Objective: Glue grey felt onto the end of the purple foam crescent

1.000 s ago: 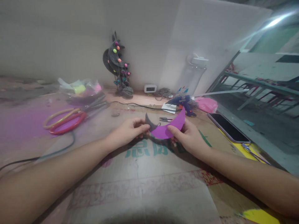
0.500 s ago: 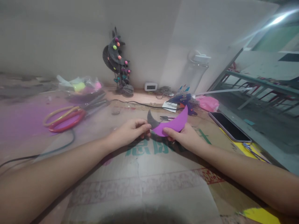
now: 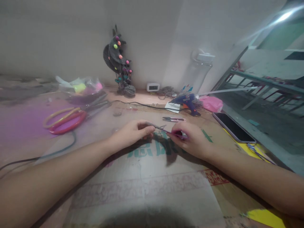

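Between finger and thumb, my left hand [image 3: 133, 133] pinches a thin dark grey crescent [image 3: 157, 126], which looks like felt. My right hand [image 3: 193, 139] is closed on a thin purple crescent [image 3: 182, 136], mostly hidden in the fingers. Both pieces are seen nearly edge-on, held just above the cardboard, and they meet or overlap between my hands. Whether they are joined I cannot tell. Just beyond them lie small thread snips [image 3: 174, 119].
A blue glue gun [image 3: 188, 103] with its cord lies behind the snips. Red-handled scissors [image 3: 68, 123] are at left, a phone [image 3: 234, 128] at right. Along the wall stand a grey moon ornament with colored balls [image 3: 117, 57], a small digital clock [image 3: 153, 87] and a clear bottle [image 3: 201, 72].
The purple crescent has turned from showing its broad face to nearly edge-on as my right hand rolled over it. The grey crescent has tilted flat too. The snips are now uncovered.
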Demonstrator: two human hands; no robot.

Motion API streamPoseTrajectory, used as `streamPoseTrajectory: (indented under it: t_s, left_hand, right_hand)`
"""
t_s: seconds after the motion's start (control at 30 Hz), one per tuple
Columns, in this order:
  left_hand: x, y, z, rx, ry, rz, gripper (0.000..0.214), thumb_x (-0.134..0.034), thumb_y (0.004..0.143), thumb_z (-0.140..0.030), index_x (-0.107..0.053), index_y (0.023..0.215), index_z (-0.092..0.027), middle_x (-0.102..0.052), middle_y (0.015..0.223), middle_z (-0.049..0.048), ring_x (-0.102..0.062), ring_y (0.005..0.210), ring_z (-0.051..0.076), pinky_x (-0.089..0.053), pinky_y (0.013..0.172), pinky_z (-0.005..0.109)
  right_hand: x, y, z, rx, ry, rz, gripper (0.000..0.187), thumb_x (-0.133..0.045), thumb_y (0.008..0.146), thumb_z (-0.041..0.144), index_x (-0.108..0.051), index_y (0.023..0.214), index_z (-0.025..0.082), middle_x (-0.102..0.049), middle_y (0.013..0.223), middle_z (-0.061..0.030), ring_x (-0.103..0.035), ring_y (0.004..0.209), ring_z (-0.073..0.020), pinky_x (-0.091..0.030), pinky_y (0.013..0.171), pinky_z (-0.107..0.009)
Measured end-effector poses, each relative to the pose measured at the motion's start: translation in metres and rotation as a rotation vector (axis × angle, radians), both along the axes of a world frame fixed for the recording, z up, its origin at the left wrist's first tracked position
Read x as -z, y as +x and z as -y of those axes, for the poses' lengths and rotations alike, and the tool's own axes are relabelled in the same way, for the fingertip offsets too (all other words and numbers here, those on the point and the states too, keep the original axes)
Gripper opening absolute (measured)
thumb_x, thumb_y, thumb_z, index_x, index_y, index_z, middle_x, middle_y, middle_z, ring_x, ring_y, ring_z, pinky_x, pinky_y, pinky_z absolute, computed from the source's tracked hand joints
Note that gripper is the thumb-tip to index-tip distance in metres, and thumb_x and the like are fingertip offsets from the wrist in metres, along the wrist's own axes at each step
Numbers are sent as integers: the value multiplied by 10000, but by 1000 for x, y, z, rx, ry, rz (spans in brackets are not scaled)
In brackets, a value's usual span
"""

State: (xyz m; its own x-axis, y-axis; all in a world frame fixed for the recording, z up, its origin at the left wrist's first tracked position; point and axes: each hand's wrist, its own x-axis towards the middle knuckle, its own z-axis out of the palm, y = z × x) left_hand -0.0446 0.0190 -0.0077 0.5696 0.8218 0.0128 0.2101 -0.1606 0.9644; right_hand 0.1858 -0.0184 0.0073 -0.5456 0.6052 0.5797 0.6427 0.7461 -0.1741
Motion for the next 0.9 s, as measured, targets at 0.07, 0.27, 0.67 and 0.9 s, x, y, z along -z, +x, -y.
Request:
streamPoseTrajectory:
  t_s: [0.07,0.27,0.67,0.9]
  left_hand:
    - [-2,0,0,-8,11,-18,358,-538,841,-494,-642,844,-151,-647,726,19,-522,601,110,-389,554,233]
    - [-4,-1,-2,-79,-26,2,252,-579,829,-411,-613,765,-169,-539,602,-38,-461,543,88,-335,516,216]
    - [-2,-2,1,-14,-50,5,376,-515,847,-511,-522,683,-173,-473,588,-28,-393,503,87,-282,481,223]
    - [-1,-3,1,24,-5,-38,450,-450,869,-553,-554,672,-162,-506,596,-14,-400,499,83,-282,465,220]
  right_hand:
    - [1,2,1,-111,88,145,96,-516,883,204,-593,840,167,-633,705,-34,-543,635,-145,-397,584,-254]
    - [6,-2,2,-166,230,351,192,-416,916,124,-605,940,148,-619,778,-63,-510,702,-170,-375,623,-284]
    - [-3,-5,5,42,-150,-89,182,-523,872,251,-575,1023,165,-554,789,-32,-502,691,-149,-412,643,-278]
    - [-2,-15,-4,66,-564,-172,172,-575,864,280,-675,780,169,-634,754,-17,-569,719,-134,-414,677,-256]
